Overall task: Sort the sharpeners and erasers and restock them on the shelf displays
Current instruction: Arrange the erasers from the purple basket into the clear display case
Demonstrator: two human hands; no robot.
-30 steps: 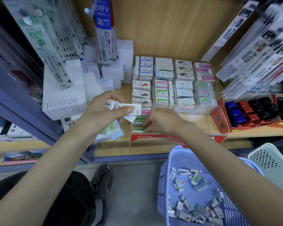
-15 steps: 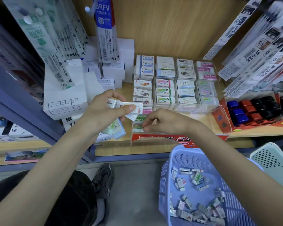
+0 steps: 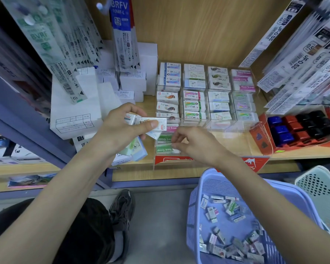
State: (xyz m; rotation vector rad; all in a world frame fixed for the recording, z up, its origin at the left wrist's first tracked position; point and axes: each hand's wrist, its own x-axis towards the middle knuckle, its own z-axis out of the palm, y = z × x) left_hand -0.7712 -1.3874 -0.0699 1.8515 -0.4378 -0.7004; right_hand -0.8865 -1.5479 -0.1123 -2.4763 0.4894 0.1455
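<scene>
Step in hand: restocking erasers, centre of frame.
Left grip (image 3: 120, 130): closed on a fan of boxed erasers (image 3: 161, 125), just left of the clear display tray (image 3: 234, 128).
Right grip (image 3: 196, 143): pinching a green Hard Eraser (image 3: 163, 149) in the tray's front-left slot, lower centre.
Next, by judgement: seat flat, release, draw another from the left-hand fan.
Lavender basket (image 3: 210, 181), lower right: loose erasers (image 3: 232, 208) awaiting sorting.

The shelf (image 3: 189, 175) is matt wood-grain board. Near its front edge, a clear tray (image 3: 217, 126) of glossy plastic holds erasers (image 3: 193, 106) in printed paper sleeves under shiny film. Matt white cardboard boxes (image 3: 74, 103) stand at the left edge, and glossy plastic sharpeners (image 3: 291, 126) at the right edge. The lilac basket (image 3: 195, 206) below is smooth slotted plastic.
</scene>
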